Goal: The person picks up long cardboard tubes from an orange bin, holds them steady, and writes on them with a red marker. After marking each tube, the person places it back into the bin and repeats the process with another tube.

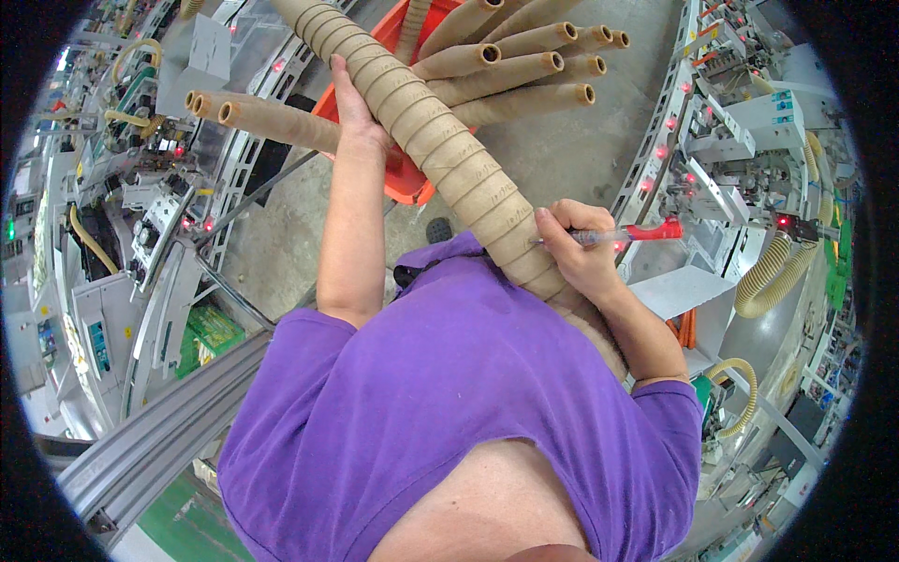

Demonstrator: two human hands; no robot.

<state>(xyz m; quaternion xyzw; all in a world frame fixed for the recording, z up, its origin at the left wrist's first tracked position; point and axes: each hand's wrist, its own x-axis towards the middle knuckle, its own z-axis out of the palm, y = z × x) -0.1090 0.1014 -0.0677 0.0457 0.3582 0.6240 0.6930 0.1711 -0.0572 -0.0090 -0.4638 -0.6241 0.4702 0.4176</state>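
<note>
A long tan tube-shaped roll point(421, 122), ringed with dark lines and small handwritten marks, slants across me from upper left to my right side. My left hand point(354, 103) grips it from its left side, thumb up along the edge and the other fingers hidden underneath. In my right hand point(582, 245) is a clear-barrelled pen point(599, 237) with a red end, pinched between thumb and fingers. Its tip meets the roll's surface near my chest. The roll's lower end is partly covered by my right forearm.
Beyond the roll, an orange-red bin point(405, 187) holds several similar tan rolls point(510, 75) that stick out to the right, and more rolls point(272, 122) jut out left. Machinery lines both sides, with yellow hoses point(773, 276) at right. A metal rail point(178, 412) runs at lower left.
</note>
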